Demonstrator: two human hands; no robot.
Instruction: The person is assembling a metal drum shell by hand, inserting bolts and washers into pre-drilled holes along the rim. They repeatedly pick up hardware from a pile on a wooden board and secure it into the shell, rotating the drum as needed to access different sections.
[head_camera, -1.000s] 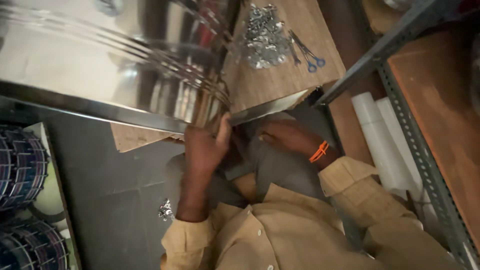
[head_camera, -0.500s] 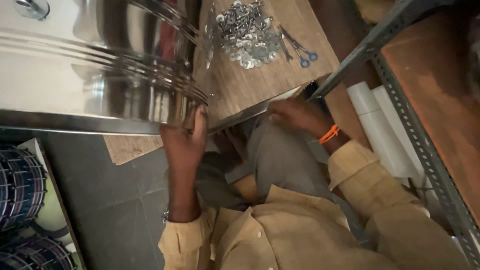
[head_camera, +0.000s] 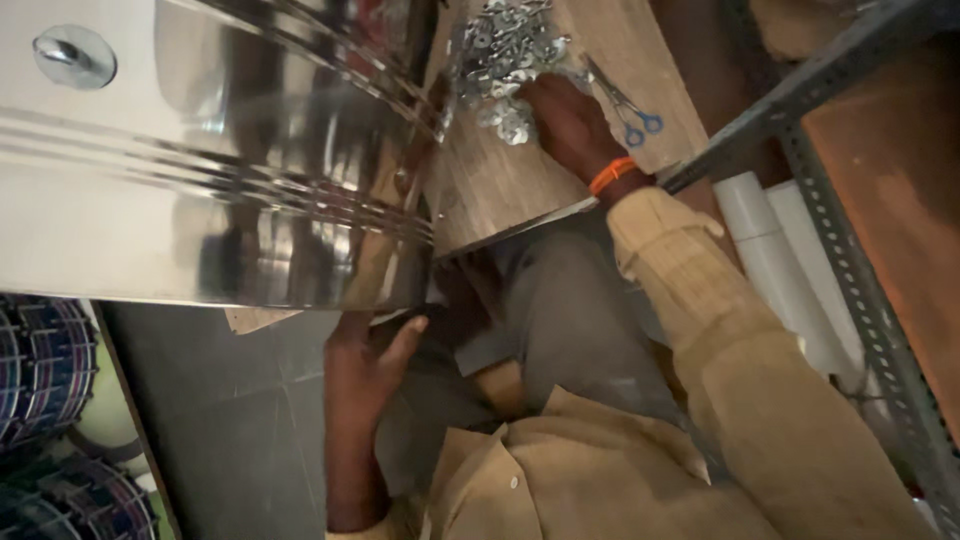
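A large, shiny steel vessel (head_camera: 200, 170) with ribbed bands and a round knob lay tilted across a wooden board (head_camera: 520, 190), its lower rim overhanging the board's near edge, while a heap of small silver metal pieces (head_camera: 500, 60) sat on the board just beside it.

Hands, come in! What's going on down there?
Left hand steadying shiny steel container from below. Right hand on pile of small silver metal washers. Blue-handled scissors alongside.

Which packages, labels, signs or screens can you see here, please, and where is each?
None in view: only a large shiny steel container, a wooden board with a pile of small metal washers and blue-handled scissors, and white tubes beside a metal rack.
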